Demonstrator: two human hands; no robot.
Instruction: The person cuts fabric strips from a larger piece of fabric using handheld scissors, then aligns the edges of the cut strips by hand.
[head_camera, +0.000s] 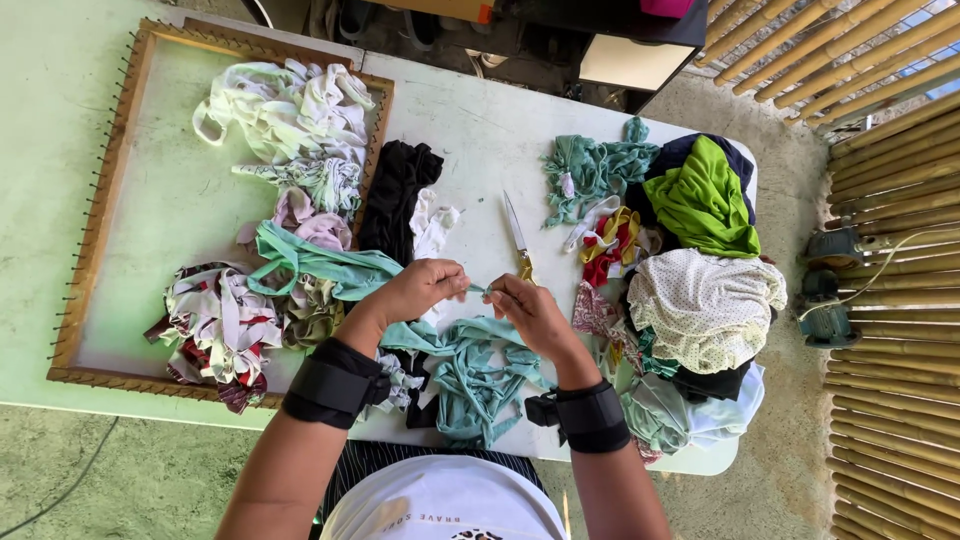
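Lower centre: left hand (425, 288) and right hand (528, 308) each pinch an end of a thin teal fabric strip (478, 291) above the white desk (480, 130). Teal strip heap (470, 375) beneath; uncut cloth pile (700, 280) remains right; gold-handled scissors (518, 240) lie idle.

- A white table (480, 130) stands on a rough, pale grey-green floor (120, 470), lit by even daylight.
- A wooden frame (100, 185) studded with nails lies along the table's left edge, its far corner near the table's far-left corner.
- A bamboo fence (890, 90) runs down the right side and slants across the top right corner, with bright gaps between the poles.
- Two small grey motors (830, 290) sit on the floor by the fence, just off the table's right edge, with a pale cord (885, 262) leading from them.
- A dark cabinet (610, 35) stands beyond the table's far edge.
- A thin cable (70, 485) lies on the floor at bottom left.
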